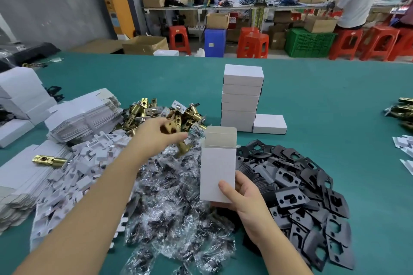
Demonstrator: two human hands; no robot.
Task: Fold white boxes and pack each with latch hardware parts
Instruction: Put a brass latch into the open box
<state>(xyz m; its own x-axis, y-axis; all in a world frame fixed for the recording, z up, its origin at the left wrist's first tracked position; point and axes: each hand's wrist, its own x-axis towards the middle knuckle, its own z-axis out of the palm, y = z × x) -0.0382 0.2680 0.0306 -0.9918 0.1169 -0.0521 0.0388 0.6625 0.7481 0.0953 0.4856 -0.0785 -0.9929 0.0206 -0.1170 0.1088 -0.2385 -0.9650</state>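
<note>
Right hand (241,194) grips open white box (218,169) upright over the desk (324,96), flap up, mouth at top. Left hand (156,135) pinches brass latch (178,140) just left of the mouth, long axis slanting down, ready for insertion.

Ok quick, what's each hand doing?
Left hand: holding a brass latch.
Right hand: holding the open white box.
</note>
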